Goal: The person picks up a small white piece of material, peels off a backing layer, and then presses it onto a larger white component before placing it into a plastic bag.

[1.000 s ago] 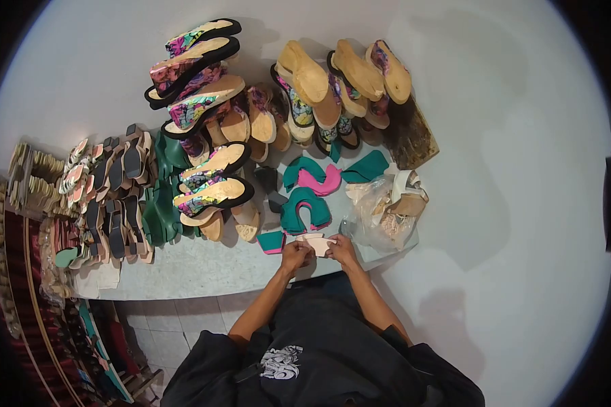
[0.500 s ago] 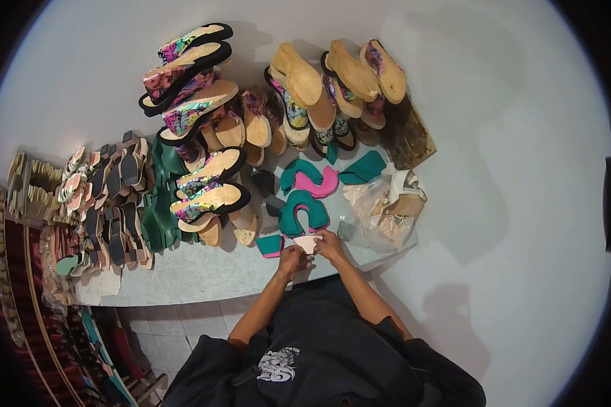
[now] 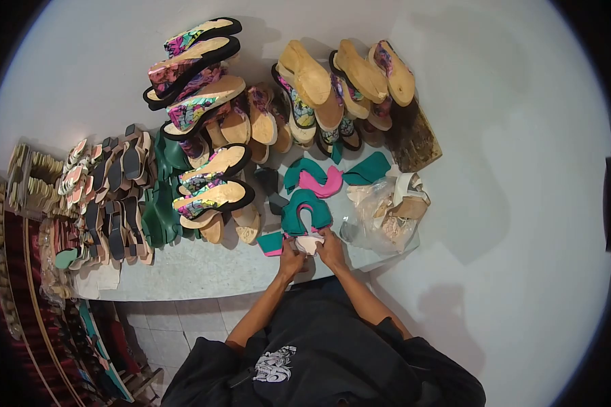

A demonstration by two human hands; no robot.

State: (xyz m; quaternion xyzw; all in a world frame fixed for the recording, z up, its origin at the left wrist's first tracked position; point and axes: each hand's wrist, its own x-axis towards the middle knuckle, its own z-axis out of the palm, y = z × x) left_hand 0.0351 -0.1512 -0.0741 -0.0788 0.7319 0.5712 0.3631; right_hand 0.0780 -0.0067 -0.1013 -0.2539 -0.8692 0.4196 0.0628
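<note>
A small pale, curved piece [image 3: 309,244], its material too small to tell, is held between my hands at the table's front edge. My left hand [image 3: 292,262] grips its left end with closed fingers. At its right end my right hand [image 3: 331,251] pinches it. Just beyond lies a teal U-shaped piece [image 3: 296,210] with a pink inner edge. Left of my left hand is a short teal piece with a pink border [image 3: 271,243]. Farther back rest a curved pink piece [image 3: 324,184], another curved teal piece [image 3: 297,171] and a teal flap [image 3: 368,169].
Wedge sandals with floral sides [image 3: 214,197] are stacked at left and behind. More soles [image 3: 305,74] stand at the back by a wooden board [image 3: 414,139]. A clear plastic bag of scraps [image 3: 377,214] sits at right. Dark-soled sandals [image 3: 121,230] line the table's left.
The pale piece has tilted and now shows a more curved shape between my hands. Both hands have shifted slightly, and the view has moved a little.
</note>
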